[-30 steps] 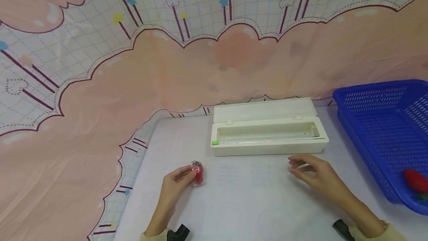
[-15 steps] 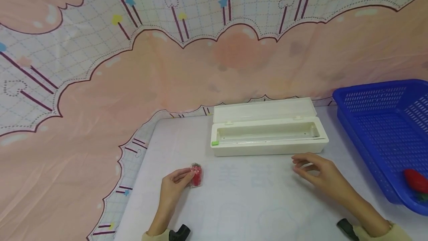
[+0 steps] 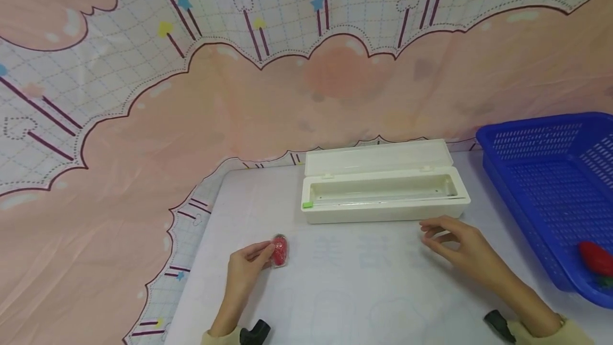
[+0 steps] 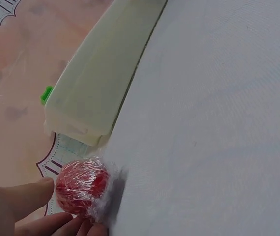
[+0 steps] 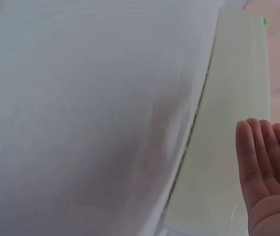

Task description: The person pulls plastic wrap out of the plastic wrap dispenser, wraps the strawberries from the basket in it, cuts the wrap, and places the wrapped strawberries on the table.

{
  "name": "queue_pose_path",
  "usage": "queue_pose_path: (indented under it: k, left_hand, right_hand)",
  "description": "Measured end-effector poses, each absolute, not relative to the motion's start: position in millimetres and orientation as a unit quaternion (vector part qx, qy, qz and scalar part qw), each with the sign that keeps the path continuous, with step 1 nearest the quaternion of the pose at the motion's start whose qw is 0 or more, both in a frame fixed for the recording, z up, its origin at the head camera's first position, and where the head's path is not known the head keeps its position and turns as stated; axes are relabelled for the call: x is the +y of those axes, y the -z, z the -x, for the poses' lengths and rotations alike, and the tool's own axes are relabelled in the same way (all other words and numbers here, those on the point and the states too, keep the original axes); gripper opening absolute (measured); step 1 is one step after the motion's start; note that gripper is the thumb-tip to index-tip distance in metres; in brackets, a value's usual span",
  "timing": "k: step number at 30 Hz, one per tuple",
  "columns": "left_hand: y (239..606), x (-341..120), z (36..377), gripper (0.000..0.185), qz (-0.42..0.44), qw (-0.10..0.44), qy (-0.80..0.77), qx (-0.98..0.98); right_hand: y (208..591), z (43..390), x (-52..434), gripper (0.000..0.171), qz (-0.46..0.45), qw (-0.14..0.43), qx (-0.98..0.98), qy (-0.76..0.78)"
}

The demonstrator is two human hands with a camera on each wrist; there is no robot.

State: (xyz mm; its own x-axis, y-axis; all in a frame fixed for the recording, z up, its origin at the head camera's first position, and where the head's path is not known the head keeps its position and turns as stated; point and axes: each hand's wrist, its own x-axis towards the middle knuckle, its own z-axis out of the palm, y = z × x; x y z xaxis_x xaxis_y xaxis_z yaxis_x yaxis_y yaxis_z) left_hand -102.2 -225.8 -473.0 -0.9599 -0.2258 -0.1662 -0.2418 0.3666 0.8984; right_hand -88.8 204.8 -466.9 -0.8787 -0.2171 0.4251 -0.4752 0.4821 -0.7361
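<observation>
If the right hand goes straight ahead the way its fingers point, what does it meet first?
Most likely the front wall of the white box: the right hand points toward it, fingers near its right end. Depth is uncertain.

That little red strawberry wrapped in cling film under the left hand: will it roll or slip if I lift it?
The wrapped strawberry is rounded, so it may roll if nudged on the smooth table. The crinkled film looks glossy, so probably slippery; loose folds may shift under the left hand. It looks small and likely light.

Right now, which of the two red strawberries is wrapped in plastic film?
The strawberry on the table, pinched by the left hand, wears crinkled film; the other strawberry lies bare in the blue basket.
</observation>
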Motion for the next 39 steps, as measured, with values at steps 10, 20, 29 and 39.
queue_pose_path:
  k: [10,20,29,39]
  left_hand:
    - [456,-232,103,0.028,0.118,-0.025,-0.508,0.853]
    - [438,-218,107,0.025,0.068,-0.063,-0.506,0.857]
    - [424,-194,118,0.023,0.008,-0.069,-0.504,0.861]
    - [413,-170,131,0.024,-0.044,-0.049,-0.499,0.864]
  right_hand:
    - [459,92,210,0.041,-0.207,0.145,-0.856,-0.451]
    - [446,97,213,0.037,-0.194,0.144,-0.877,-0.415]
    - [432,103,212,0.031,-0.168,0.142,-0.908,-0.357]
    - [423,108,211,0.034,-0.190,0.174,-0.909,-0.329]
